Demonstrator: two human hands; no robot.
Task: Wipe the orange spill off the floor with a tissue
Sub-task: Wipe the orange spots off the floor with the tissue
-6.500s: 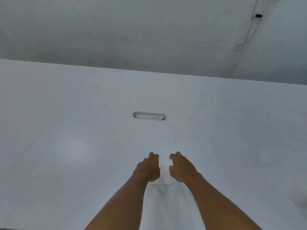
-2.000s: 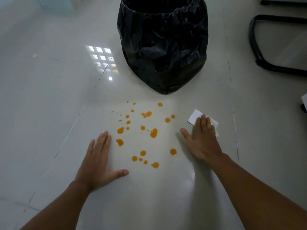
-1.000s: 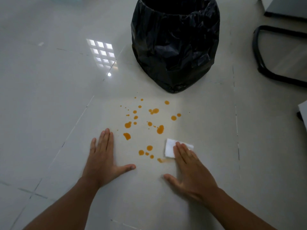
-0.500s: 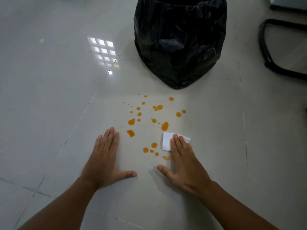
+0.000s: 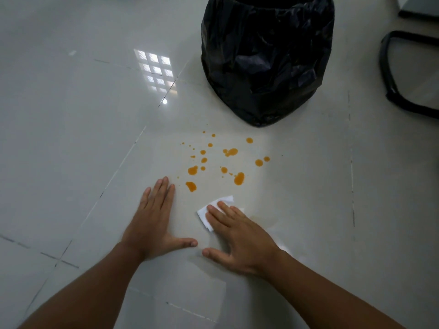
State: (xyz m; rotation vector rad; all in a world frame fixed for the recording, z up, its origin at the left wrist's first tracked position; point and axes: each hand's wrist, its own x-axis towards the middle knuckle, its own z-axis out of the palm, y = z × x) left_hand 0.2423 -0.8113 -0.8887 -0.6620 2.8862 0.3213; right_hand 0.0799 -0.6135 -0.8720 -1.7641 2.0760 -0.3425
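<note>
Orange drops of the spill [image 5: 238,178] lie scattered over a pale glossy floor tile [image 5: 297,186], in front of the bin. A folded white tissue [image 5: 215,208] lies flat on the floor just below the drops. My right hand [image 5: 240,236] presses down on the tissue with flat fingers and covers its near half. My left hand [image 5: 154,219] rests palm down on the floor to the left of the tissue, fingers together, thumb pointing right. A faint wet smear shows to the right of my right hand.
A bin lined with a black plastic bag [image 5: 266,58] stands just beyond the spill. A black curved chair base [image 5: 389,89] sits at the right edge. A window reflection [image 5: 154,70] glares on the floor at the upper left.
My right hand has slid the tissue leftward across the lower drops; those near drops are gone, leaving a faint smear. The left hand has stayed flat on the floor.
</note>
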